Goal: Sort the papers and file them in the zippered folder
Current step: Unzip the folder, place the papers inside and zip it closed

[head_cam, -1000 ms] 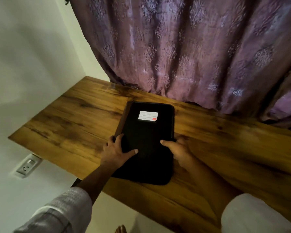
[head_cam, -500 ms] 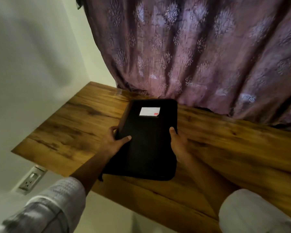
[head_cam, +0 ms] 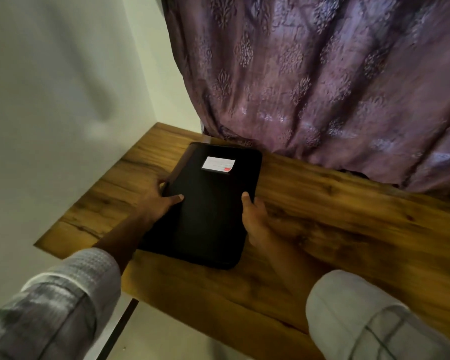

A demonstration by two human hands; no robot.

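Black zippered folder [head_cam: 208, 211] lies flat, closed, on wooden table [head_cam: 322, 229], pinned between the thumbs: left hand [head_cam: 157, 203] grips its left edge, right hand [head_cam: 255, 216] seems curled round the right edge (blurry), probably steadying it for unzipping; label [head_cam: 218, 164] sits beyond the fingertips.

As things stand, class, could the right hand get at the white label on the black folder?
Probably yes. The right hand grips the folder by its right edge, and the label lies uncovered farther up the cover; the left hand holds the opposite edge, clear of that path.
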